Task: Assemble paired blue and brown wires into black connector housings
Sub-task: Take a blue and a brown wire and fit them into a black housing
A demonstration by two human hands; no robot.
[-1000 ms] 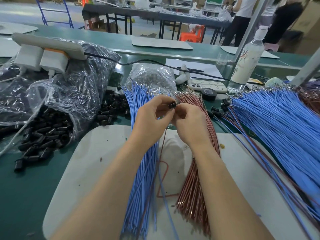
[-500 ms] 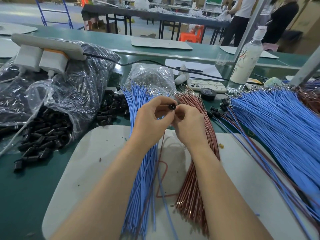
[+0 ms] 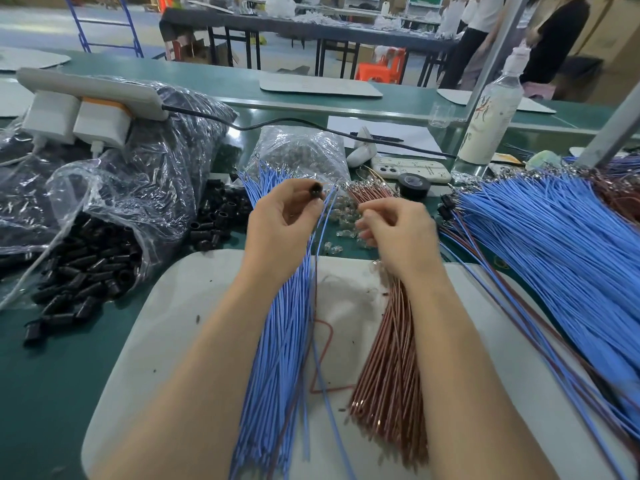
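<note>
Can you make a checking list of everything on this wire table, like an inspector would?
Surface: green bench with a pale mat under the forearms.
Job's things: blue wires, brown wires, loose black housings, more in a plastic bag.
Clutter: tape roll, phone, bottle, small clear parts.
Hands: left hand pinches a single housing; right hand has curled fingers, hold unclear.
Cables: black cable runs from a power strip.
Surroundings: people standing at far tables.
</note>
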